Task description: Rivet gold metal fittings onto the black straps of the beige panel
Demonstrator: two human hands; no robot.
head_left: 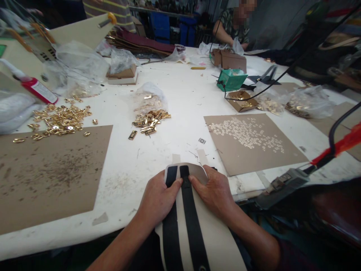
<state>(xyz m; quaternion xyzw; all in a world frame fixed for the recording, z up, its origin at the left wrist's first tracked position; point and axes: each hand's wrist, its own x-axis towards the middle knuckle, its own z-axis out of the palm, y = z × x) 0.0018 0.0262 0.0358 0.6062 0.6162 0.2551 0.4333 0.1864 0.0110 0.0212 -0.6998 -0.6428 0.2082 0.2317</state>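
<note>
A beige panel with two dark lengthwise stripes (194, 229), perhaps a bag piece, leans over the table's front edge. My left hand (159, 195) grips its left side, thumb on top between the stripes. On the other side my right hand (216, 188) is closed around the right edge, its thumb pressed beside a small dark tab (186, 182) on the right-hand stripe. Both thumb tips are close to that tab. The fingers under the panel are hidden. Just beyond it lies a small dark-and-white rectangular plate (201, 140).
Gold metal fittings (63, 118) lie heaped at left, and gold rectangular plates (152, 122) spill from a plastic bag. Small rings (245, 131) cover a cardboard sheet (231, 165) at right. A grey device with a cable (282, 186) hangs by the right edge. Another person (235, 26) sits across.
</note>
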